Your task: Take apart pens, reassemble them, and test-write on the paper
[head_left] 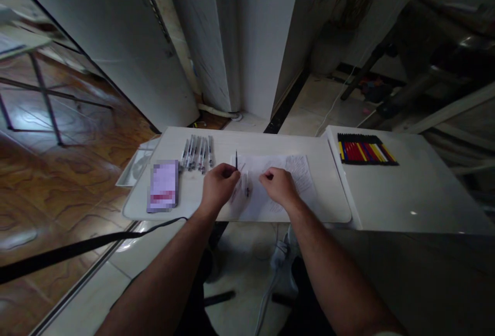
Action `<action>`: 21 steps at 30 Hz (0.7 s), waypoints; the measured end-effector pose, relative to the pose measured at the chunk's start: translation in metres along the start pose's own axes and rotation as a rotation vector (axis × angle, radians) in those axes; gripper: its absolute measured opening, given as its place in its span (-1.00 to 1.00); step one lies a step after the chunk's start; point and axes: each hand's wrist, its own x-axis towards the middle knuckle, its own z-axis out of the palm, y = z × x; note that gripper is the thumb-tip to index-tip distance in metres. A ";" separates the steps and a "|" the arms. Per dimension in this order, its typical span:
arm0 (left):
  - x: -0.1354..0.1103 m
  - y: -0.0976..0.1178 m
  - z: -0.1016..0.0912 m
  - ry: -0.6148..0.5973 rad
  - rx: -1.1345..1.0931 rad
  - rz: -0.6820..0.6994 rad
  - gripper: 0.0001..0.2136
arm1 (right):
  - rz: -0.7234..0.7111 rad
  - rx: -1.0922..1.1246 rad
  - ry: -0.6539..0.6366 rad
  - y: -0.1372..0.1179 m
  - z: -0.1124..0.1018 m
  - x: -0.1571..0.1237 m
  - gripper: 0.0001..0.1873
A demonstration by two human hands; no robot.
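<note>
My left hand [218,185] is closed in a pinch on a thin dark pen refill [236,158] that stands upright above a sheet of paper [288,171]. My right hand [279,185] rests on the paper with its fingers curled; what it holds, if anything, is hidden. A clear pen barrel [247,183] lies on the paper between the two hands. A row of several pens [198,151] lies at the back left of the white table [332,199].
A purple, blurred-out booklet [163,185] lies at the table's left. A pack of coloured pens [365,149] sits on a second white surface [410,191] to the right. A plastic-wrapped item [135,168] hangs off the left edge. A black cable [77,248] runs below.
</note>
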 end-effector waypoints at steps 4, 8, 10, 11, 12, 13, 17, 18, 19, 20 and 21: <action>0.000 -0.003 0.002 -0.002 0.018 0.014 -0.82 | 0.034 -0.070 -0.032 0.002 0.001 0.000 -0.81; 0.001 -0.006 0.002 -0.013 0.037 0.016 -0.81 | 0.060 -0.112 -0.067 0.004 0.000 -0.001 -0.83; 0.001 -0.005 0.002 -0.037 0.045 0.012 -0.80 | 0.056 -0.109 -0.047 0.005 -0.002 -0.002 -0.84; 0.000 -0.005 0.002 -0.052 0.049 0.009 -0.80 | 0.054 -0.098 -0.030 0.004 -0.003 -0.001 -0.84; -0.001 -0.004 0.003 -0.065 0.056 0.008 -0.80 | 0.054 -0.078 -0.010 0.004 -0.004 -0.001 -0.84; -0.002 -0.003 0.003 -0.077 0.062 0.007 -0.80 | 0.055 -0.050 0.006 0.004 -0.005 -0.001 -0.84; -0.007 0.000 0.007 -0.113 0.056 0.017 -0.82 | 0.019 0.143 0.023 0.005 -0.005 0.001 -0.83; -0.008 0.000 0.008 -0.128 0.043 0.025 -0.82 | 0.003 0.212 0.014 0.005 -0.004 0.001 -0.83; -0.009 0.001 0.009 -0.145 0.030 0.033 -0.82 | -0.009 0.284 0.000 0.005 -0.003 0.001 -0.82; -0.011 0.002 0.010 -0.163 0.018 0.039 -0.82 | -0.017 0.353 -0.015 0.005 -0.001 0.001 -0.81; -0.012 0.003 0.011 -0.184 0.007 0.044 -0.82 | -0.019 0.414 -0.033 0.005 0.000 0.001 -0.80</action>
